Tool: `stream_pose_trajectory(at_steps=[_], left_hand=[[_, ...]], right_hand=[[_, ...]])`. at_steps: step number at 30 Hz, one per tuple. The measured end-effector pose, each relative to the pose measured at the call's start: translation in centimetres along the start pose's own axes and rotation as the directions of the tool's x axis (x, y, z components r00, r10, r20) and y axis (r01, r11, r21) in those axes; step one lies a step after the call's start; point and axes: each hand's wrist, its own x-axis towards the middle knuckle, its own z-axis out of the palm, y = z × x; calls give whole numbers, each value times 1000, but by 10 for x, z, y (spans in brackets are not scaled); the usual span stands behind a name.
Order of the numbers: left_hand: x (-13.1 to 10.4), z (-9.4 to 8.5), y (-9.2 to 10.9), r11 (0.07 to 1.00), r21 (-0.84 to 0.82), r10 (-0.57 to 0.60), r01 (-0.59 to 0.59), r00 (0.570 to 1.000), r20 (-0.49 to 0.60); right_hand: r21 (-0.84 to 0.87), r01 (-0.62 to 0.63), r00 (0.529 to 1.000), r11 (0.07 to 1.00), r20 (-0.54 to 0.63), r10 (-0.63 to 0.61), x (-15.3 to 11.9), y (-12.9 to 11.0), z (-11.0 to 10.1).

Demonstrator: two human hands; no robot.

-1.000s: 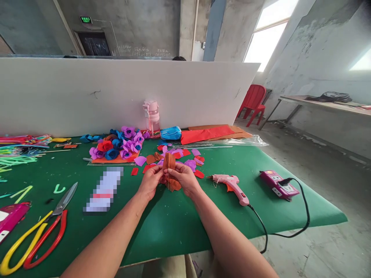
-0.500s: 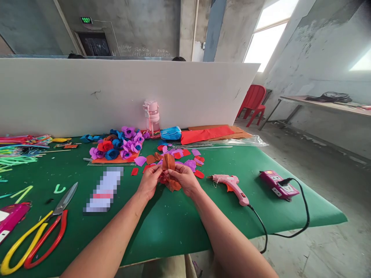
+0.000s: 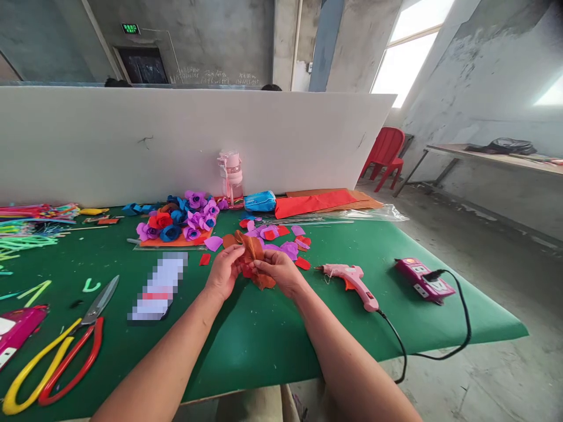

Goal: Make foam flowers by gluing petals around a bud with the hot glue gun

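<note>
Between my two hands is a paper flower with brown outer petals and some red at its centre. My left hand pinches its left side, thumb and fingers pressed together. From the right, my right hand grips the brown petals near the middle. Part of the flower is hidden behind my fingers. Loose purple petals and red petals lie on the table just beyond and beside my hands. To the right rests a pink glue gun, its nozzle pointing left.
Finished paper flowers sit in a pile at the back left. Large scissors lie at the left front, near a blurred phone-like rectangle. A purple power strip with a black cord stands right. A pink bottle stands before the white board.
The brown petal between my hands has tipped to the left and spread wider. My left hand has shifted slightly, and both hands stay on the flower.
</note>
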Motion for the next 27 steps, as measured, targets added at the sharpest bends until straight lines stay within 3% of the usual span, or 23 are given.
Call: stream_pose_trajectory(at_steps=[10,17,21,27], left_hand=[[0,0,-1,995,59,88,-86,996,-23],[0,0,-2,999,28,-19,19,1000,-3],[0,1,-3,999,48,3,-6,997,72],[0,-2,-5,995,99,-16,9,997,77]], right_hand=[[-26,52,996,998,-77,-54,1,0,1],[16,60,995,998,-84,-58,2,0,1],[52,68,993,996,-104,-62,2,1,1],[96,57,992,994,-115,-46,2,0,1]])
